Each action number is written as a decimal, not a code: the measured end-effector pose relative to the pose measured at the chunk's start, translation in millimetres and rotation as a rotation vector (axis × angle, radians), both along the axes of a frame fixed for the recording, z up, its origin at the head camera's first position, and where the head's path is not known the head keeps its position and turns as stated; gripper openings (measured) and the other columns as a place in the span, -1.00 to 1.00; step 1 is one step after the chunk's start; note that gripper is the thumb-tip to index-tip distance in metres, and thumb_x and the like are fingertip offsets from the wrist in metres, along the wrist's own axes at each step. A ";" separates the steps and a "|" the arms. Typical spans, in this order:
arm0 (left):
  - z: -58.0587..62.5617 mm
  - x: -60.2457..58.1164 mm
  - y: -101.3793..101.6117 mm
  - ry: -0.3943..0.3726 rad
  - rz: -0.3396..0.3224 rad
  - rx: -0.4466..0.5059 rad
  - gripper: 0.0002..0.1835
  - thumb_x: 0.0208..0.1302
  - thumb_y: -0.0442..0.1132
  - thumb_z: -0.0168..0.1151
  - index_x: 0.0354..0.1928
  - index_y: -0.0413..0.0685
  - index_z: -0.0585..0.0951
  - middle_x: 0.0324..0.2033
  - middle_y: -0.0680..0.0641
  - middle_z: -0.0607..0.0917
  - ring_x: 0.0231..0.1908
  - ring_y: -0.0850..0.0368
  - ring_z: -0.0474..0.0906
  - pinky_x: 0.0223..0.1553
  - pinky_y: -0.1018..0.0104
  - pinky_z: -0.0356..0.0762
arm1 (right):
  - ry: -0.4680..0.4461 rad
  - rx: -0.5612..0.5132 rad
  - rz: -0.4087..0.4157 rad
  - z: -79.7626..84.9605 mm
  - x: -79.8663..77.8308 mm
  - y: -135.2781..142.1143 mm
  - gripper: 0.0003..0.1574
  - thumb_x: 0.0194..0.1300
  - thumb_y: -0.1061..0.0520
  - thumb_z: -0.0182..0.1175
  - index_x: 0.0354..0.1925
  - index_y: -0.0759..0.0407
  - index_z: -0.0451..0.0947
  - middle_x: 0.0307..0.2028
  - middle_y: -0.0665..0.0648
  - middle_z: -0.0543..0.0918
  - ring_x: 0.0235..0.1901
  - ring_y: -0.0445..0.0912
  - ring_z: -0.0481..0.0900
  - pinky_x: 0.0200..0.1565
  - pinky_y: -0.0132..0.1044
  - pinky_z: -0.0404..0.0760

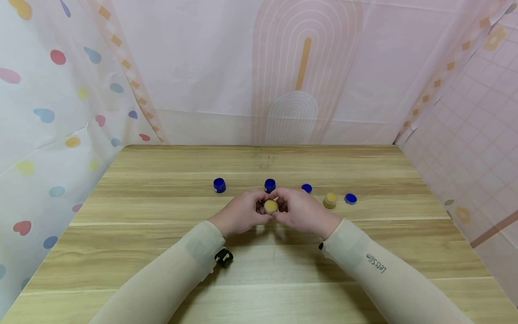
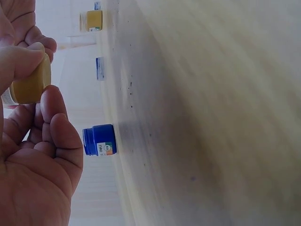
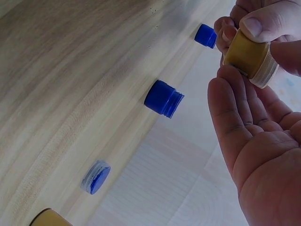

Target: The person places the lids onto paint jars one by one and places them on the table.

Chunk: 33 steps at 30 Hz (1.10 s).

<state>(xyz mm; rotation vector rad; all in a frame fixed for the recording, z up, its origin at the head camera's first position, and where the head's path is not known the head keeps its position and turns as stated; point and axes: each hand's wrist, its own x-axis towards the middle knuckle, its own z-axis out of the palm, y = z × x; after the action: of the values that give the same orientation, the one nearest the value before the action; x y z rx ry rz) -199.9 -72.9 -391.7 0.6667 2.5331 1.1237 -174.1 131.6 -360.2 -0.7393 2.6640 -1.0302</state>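
A small yellow paint jar (image 1: 271, 206) with a clear ribbed lid is held upright between both hands, above the table. My left hand (image 1: 243, 210) grips its yellow body, thumb on one side and fingers on the other. From the right, my right hand (image 1: 302, 210) pinches the jar at its lid, the thumb at the lid's edge in the right wrist view. Just beyond the hands stands a lidless blue paint jar (image 3: 162, 99). Another lidless blue jar (image 1: 220, 185) is off to the left.
To the right of the hands a blue lid (image 1: 306, 188) lies on the wooden table (image 1: 259, 288). Farther right are a second yellow paint jar (image 1: 330, 201) and another blue lid (image 1: 350, 199). Patterned cloth (image 1: 202, 67) hangs behind the table and on both sides.
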 end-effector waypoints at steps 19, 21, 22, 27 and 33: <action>0.5 -0.3 0.2 0.029 -0.014 -0.006 -0.75 0.29 -0.23 0.49 -0.04 -0.06 0.67 -0.25 0.02 0.65 -0.28 0.18 0.57 -0.19 0.30 0.58 | 0.023 0.027 -0.015 -0.1 0.8 -0.5 -0.53 0.34 0.21 0.43 0.19 0.16 0.60 -0.16 0.04 0.78 -0.18 -0.20 0.70 -0.13 -0.31 0.70; 0.4 -0.1 0.2 0.030 -0.012 -0.003 -0.71 0.28 -0.23 0.50 0.00 -0.06 0.68 -0.24 0.02 0.66 -0.27 0.18 0.58 -0.17 0.30 0.59 | 0.022 0.022 -0.009 0.1 0.9 -0.5 -0.53 0.35 0.24 0.40 0.20 0.17 0.61 -0.15 0.05 0.78 -0.18 -0.19 0.70 -0.13 -0.31 0.70; 0.2 0.0 0.1 0.028 -0.012 0.000 -0.69 0.28 -0.23 0.50 0.03 -0.06 0.69 -0.23 0.02 0.66 -0.26 0.18 0.58 -0.17 0.30 0.60 | 0.020 0.021 -0.008 0.3 1.1 -0.6 -0.53 0.35 0.24 0.40 0.20 0.17 0.61 -0.14 0.05 0.78 -0.18 -0.19 0.70 -0.13 -0.32 0.70; -0.6 -0.2 0.1 0.021 -0.015 0.009 -0.61 0.29 -0.23 0.50 0.14 -0.07 0.69 -0.21 0.03 0.67 -0.25 0.19 0.59 -0.16 0.30 0.61 | 0.010 0.023 -0.010 0.8 1.3 -1.2 -0.54 0.38 0.22 0.39 0.21 0.17 0.62 -0.13 0.04 0.78 -0.19 -0.20 0.68 -0.13 -0.32 0.69; -1.0 0.1 0.0 0.026 -0.020 -0.001 -0.61 0.30 -0.20 0.49 0.15 -0.03 0.69 -0.22 0.03 0.66 -0.26 0.18 0.59 -0.17 0.29 0.61 | 0.006 0.032 -0.018 1.1 1.2 -0.6 -0.64 0.37 0.18 0.42 0.10 0.15 0.63 -0.18 0.00 0.76 -0.22 -0.21 0.67 -0.14 -0.32 0.68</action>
<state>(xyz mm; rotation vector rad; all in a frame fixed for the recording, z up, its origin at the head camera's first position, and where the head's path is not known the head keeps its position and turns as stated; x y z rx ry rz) -199.9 -72.9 -392.6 0.7095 2.5426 1.1135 -172.9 131.0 -359.1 -0.7145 2.6901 -0.9889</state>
